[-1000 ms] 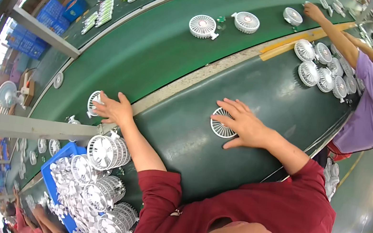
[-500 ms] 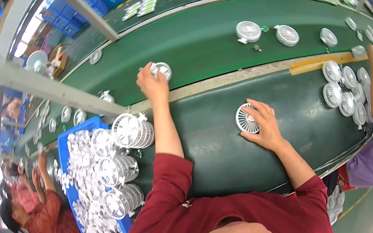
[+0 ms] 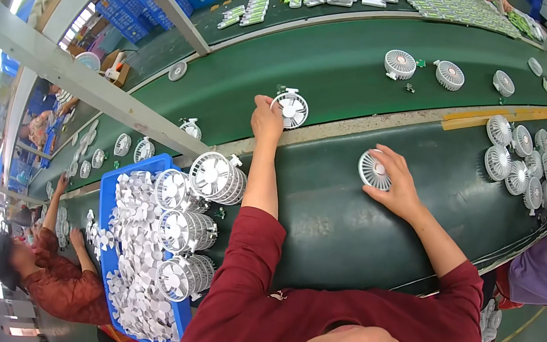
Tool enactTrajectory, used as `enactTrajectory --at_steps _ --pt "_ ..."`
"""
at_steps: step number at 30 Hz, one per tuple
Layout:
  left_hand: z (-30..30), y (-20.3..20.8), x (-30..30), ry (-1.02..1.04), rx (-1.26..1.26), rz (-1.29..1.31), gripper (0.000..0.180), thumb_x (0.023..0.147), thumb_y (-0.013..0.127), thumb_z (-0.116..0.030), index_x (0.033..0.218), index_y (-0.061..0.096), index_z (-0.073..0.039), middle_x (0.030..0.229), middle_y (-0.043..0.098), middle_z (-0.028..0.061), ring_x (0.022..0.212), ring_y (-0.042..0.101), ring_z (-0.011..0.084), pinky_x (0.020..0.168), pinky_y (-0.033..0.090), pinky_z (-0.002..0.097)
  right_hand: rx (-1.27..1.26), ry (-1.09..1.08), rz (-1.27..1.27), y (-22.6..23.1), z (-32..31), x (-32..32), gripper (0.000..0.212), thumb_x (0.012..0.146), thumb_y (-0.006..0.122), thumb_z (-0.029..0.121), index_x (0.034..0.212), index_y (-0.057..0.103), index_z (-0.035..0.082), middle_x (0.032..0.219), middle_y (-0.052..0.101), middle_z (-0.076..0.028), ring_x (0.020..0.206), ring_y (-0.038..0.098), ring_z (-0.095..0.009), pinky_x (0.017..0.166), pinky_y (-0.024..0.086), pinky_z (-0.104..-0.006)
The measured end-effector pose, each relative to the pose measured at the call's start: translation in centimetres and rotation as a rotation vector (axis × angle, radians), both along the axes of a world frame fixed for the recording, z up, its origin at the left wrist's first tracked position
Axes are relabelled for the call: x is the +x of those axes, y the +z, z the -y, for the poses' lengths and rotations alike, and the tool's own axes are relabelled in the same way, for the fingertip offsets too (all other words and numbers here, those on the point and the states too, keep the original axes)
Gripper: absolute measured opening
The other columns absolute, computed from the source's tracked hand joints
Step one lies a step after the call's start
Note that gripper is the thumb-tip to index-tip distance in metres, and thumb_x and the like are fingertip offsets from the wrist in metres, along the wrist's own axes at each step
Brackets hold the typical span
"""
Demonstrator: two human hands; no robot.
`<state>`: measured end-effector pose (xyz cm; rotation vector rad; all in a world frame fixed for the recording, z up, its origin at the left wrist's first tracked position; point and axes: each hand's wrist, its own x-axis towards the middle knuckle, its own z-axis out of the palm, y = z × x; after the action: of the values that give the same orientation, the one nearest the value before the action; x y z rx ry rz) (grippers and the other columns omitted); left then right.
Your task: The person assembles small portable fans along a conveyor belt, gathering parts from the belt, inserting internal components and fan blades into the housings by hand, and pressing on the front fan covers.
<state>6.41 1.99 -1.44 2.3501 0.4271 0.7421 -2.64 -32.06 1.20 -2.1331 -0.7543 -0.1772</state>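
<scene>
My left hand [image 3: 267, 120] pinches the rim of a white fan head [image 3: 291, 108] over the green conveyor belt's near edge. The fan's blades show inside its open ring, and a small tab sticks out at the top. My right hand [image 3: 395, 184] grips a round white slotted fan cover [image 3: 374, 170] by its edge, thumb below and fingers above, over the dark green worktop [image 3: 321, 228]. A gap separates the two parts. The palm and fingers hide the cover's right side.
A blue bin [image 3: 104, 245] of small white parts stands left of me, with stacked fan rings [image 3: 216, 176] along its side. Fan heads [image 3: 400, 64] lie on the belt [image 3: 344, 75]. More covered fans [image 3: 497, 162] cluster at right. A metal post [image 3: 88, 83] crosses at left. Co-workers flank me.
My left hand has moved right with the fan head, whose bladed face now shows more plainly. The fan cover in my right hand is tilted slightly, and the two hands are closer together.
</scene>
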Motion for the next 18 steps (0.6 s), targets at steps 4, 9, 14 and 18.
enactTrajectory --at_steps 4,9,14,18 --pt "3.3 0.1 -1.0 -0.114 -0.274 0.213 0.019 0.091 0.055 -0.015 0.102 0.050 -0.001 0.090 0.065 0.0160 0.082 0.064 0.0280 0.074 0.049 0.0379 0.077 0.028 0.033 2.5 -4.1 1.7 0.075 0.065 0.081 0.017 0.132 0.048 0.014 0.136 0.042 -0.017 0.124 0.040 -0.036 0.103 0.037 -0.0426" --pt "7.8 1.0 -3.4 -0.316 -0.817 0.352 0.027 0.098 0.048 -0.018 0.115 0.053 0.002 0.106 0.062 0.0113 0.097 0.061 0.0178 0.083 0.049 0.0304 0.132 -0.009 0.222 3.8 -9.2 3.6 0.078 0.064 0.082 0.018 0.133 0.047 0.014 0.134 0.042 -0.017 0.121 0.041 -0.037 0.100 0.039 -0.0433" --pt "9.2 1.4 -4.7 -0.551 -1.534 0.313 0.043 0.099 0.042 -0.037 0.123 0.053 -0.002 0.116 0.060 0.0115 0.106 0.060 0.0235 0.091 0.050 0.0381 0.141 -0.043 0.285 3.5 -11.1 4.1 0.078 0.062 0.083 0.023 0.133 0.050 0.016 0.130 0.043 -0.019 0.119 0.041 -0.038 0.100 0.039 -0.0443" --pt "9.2 1.1 -5.8 -0.559 -1.895 0.133 0.049 0.098 0.040 -0.047 0.125 0.054 -0.009 0.123 0.060 0.0109 0.112 0.058 0.0265 0.096 0.047 0.0420 0.027 0.028 0.306 1.8 -11.2 4.1 0.077 0.065 0.080 0.038 0.133 0.051 0.017 0.133 0.041 -0.021 0.124 0.038 -0.040 0.105 0.032 -0.0470"
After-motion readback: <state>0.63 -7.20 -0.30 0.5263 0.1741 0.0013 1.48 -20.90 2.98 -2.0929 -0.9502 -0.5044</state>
